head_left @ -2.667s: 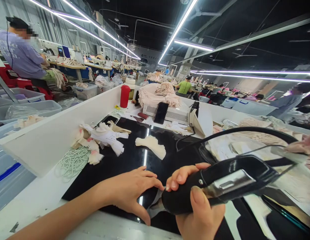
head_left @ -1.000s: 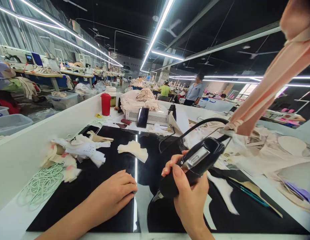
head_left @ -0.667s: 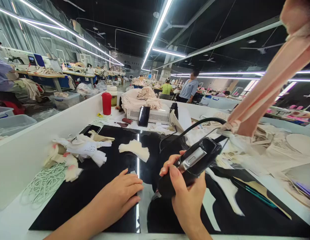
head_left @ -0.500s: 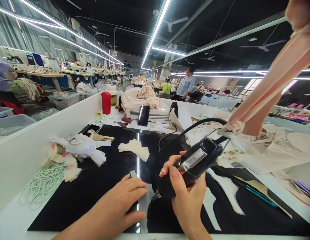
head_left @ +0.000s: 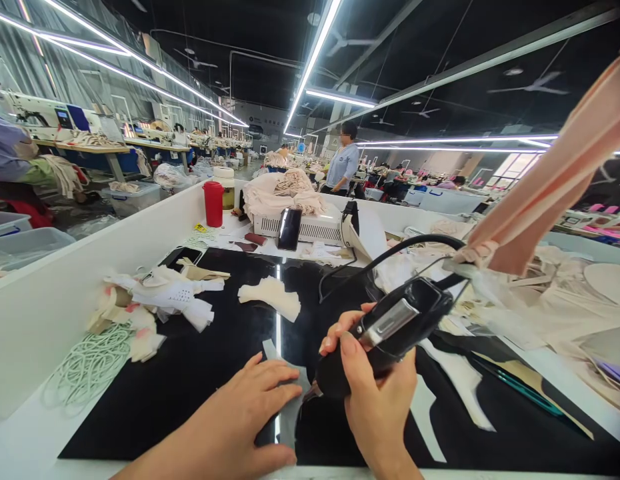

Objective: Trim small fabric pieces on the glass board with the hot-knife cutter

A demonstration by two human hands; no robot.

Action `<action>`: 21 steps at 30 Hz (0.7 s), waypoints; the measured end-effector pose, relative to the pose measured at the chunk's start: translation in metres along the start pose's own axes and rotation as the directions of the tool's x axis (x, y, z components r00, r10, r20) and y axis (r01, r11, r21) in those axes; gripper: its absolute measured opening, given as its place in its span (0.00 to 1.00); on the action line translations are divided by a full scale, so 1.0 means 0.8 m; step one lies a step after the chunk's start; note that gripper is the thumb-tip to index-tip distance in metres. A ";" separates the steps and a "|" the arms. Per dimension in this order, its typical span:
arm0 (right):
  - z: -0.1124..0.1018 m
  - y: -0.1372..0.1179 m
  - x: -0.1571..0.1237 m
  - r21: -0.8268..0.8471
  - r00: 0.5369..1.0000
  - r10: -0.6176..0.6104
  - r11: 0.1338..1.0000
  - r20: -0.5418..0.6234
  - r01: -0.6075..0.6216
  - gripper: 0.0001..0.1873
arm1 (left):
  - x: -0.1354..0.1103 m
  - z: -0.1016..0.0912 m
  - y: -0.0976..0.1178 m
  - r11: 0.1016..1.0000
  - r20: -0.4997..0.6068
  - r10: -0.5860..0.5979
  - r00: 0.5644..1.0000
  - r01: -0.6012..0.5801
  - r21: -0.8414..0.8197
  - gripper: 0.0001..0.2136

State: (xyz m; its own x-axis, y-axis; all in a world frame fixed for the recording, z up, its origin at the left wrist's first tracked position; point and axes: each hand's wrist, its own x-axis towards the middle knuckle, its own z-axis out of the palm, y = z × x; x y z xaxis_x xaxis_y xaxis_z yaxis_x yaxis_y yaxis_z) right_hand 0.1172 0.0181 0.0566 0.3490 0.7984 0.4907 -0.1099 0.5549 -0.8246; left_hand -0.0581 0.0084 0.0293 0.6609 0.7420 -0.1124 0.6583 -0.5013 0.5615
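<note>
My right hand (head_left: 377, 400) grips a black corded power tool (head_left: 390, 327) with a silver lever along its side. The tool's narrow tip (head_left: 311, 392) points down and left, at the edge of a thin greyish curved piece (head_left: 289, 427); contact is hard to make out. Spread flat over that piece, my left hand (head_left: 260, 407) presses it to the glossy black board (head_left: 190, 407). A twisted pink cloth (head_left: 545, 200) runs down from the upper right to the tool's corded end. Farther up the board lies a cream cut piece (head_left: 271, 298).
White cut pieces (head_left: 453, 373) and green-handled tweezers (head_left: 525, 390) lie right of my right hand. To the left are white pieces (head_left: 175, 298) and a tangle of pale green cord (head_left: 93, 360). A phone (head_left: 289, 230) leans against a white box. Co-workers are in the background.
Both hands, the tool and the greyish piece keep nearly the same places, with a slight view shift. The standing co-worker in the background has moved left.
</note>
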 end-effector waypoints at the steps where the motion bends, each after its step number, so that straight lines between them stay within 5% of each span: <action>1: 0.000 0.000 -0.001 0.002 1.000 0.006 1.000 -0.001 -0.006 0.14 | 0.000 0.000 -0.001 1.000 0.003 -0.002 1.000 0.002 -0.002 0.32; 10: -0.005 -0.002 -0.013 0.145 0.993 0.029 0.988 0.111 -0.046 0.16 | -0.002 0.003 -0.003 0.999 -0.042 0.023 0.999 -0.024 -0.042 0.33; 21: 0.001 -0.019 -0.026 0.208 0.989 0.136 0.967 0.054 -0.144 0.18 | 0.000 0.004 -0.009 0.997 -0.060 0.054 0.997 -0.057 -0.051 0.34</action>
State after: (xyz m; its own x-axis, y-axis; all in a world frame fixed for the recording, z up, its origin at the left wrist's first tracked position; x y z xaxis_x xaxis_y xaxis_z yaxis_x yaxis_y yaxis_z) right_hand 0.1109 -0.0065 0.0590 0.2797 0.8777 0.3890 -0.3504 0.4706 -0.8098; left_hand -0.0614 0.0107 0.0224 0.6726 0.7393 -0.0322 0.6002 -0.5195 0.6082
